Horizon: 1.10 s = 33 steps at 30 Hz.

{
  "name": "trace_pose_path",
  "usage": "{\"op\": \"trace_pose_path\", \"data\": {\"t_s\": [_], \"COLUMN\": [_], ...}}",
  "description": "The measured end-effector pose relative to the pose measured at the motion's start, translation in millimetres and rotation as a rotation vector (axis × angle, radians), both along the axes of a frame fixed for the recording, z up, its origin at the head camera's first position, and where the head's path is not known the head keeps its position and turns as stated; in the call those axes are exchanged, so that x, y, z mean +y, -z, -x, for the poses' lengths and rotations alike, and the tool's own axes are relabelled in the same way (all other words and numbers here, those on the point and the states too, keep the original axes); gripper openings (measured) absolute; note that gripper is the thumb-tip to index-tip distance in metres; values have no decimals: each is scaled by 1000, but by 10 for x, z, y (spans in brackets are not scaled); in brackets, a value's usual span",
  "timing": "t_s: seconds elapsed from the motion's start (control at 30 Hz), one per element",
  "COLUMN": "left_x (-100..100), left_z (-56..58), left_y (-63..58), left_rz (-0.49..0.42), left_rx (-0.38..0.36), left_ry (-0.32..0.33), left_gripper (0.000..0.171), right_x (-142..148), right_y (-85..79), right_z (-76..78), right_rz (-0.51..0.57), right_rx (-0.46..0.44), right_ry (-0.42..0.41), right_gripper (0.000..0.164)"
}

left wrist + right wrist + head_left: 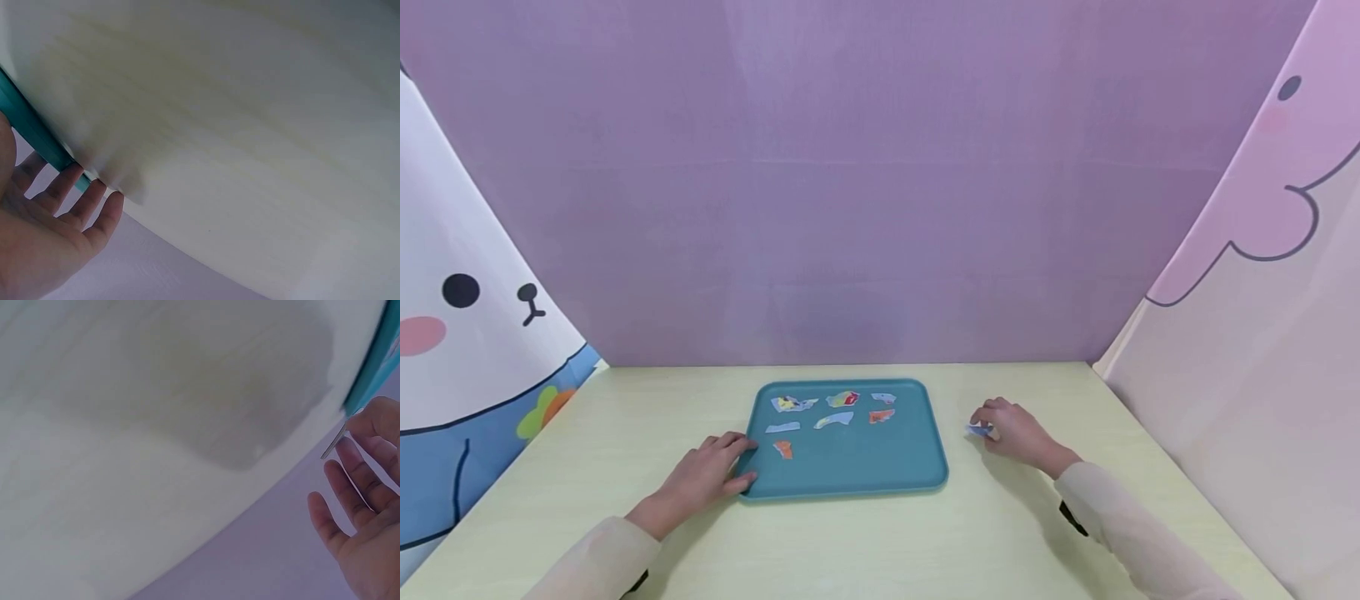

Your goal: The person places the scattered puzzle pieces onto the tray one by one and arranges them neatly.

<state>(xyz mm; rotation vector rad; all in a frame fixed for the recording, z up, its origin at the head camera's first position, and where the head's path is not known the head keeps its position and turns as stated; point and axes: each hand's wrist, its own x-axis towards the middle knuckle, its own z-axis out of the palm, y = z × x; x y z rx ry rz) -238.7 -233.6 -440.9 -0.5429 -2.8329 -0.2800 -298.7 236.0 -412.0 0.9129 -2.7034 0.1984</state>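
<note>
My right hand (1013,431), to the right of the teal tray (880,475), pinches a small blue-and-white printed picture piece (979,429) between thumb and fingers, above the table. In the right wrist view that piece (334,442) shows edge-on as thin and flat; the other fingers spread away from it. My left hand (703,475) rests on the tray's left rim, thumb and fingertips touching it, fingers loosely extended. Several flat, irregular pieces lie apart on the tray, among them a yellow-and-blue one (793,404), a red-and-green one (842,399) and an orange one (783,449).
The tray lies on a pale wooden table (850,550). Behind it stands a purple fabric wall (880,183). Printed cartoon curtains flank the table, a white-and-blue one (467,375) at left and a pink-and-white one (1247,350) at right.
</note>
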Motion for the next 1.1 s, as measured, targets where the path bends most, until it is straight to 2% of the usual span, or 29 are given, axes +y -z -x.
{"op": "trace_pose_path", "data": {"t_s": [0.2,0.4,0.63,1.1], "left_x": [0,-1,2,-1], "left_z": [-4,-13,-7,-13], "left_y": [-8,-6,5,-2], "left_rz": [0,-6,-5,-16], "left_rx": [-5,-3,-7,0], "left_ry": [-2,2,1,9], "left_gripper": [46,45,46,46], "right_x": [-195,-391,-629,-1059], "right_y": [-11,-30,-47,-77], "right_z": [-21,-48,-94,-122], "right_rz": [1,9,-17,-52], "right_rx": [42,23,-9,-11], "right_ry": [-85,-130,-158,-224], "right_gripper": [26,24,22,23]}}
